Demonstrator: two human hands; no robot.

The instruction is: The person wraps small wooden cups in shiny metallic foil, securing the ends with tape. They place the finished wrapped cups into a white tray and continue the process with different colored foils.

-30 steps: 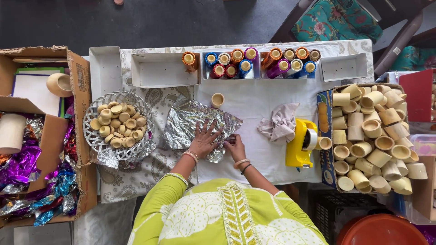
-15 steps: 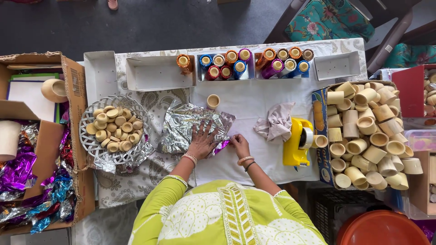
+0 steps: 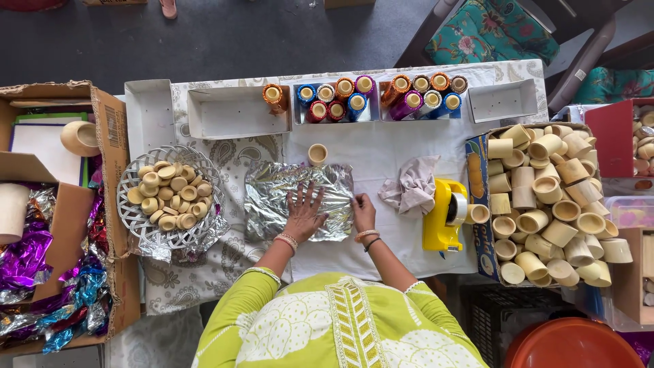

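Comparing with half a second back, left hand (image 3: 304, 215) now lies flatter and further up on the silver foil sheet (image 3: 300, 197), fingers spread wide, palm pressing down, holding nothing; before it sat nearer the sheet's lower edge with a bit of purple showing by it, none visible now. Right hand (image 3: 363, 212) stays at the sheet's right edge, fingers drawn narrow and pinching the foil edge, though whether it truly grips or only touches I cannot tell. Foil sheet looks more smoothed out and squarer than before, lying on the white tablecloth (image 3: 381, 153) in front of the person, centre of table. Single small wooden cup (image 3: 317, 154) stands just beyond the sheet's far edge, apart from both hands, same spot as earlier. Wire basket of wooden lids (image 3: 170, 197) sits left of the foil, near it. Crumpled grey cloth (image 3: 412, 185) lies right of the right hand, then yellow tape dispenser (image 3: 444, 217) just beside it. Cardboard box of wooden cups (image 3: 552, 201) far right. Row of foil-wrapped coloured cups (image 3: 361, 95) in white trays at the far table edge, unchanged. Bangles on both wrists, green patterned sleeves.
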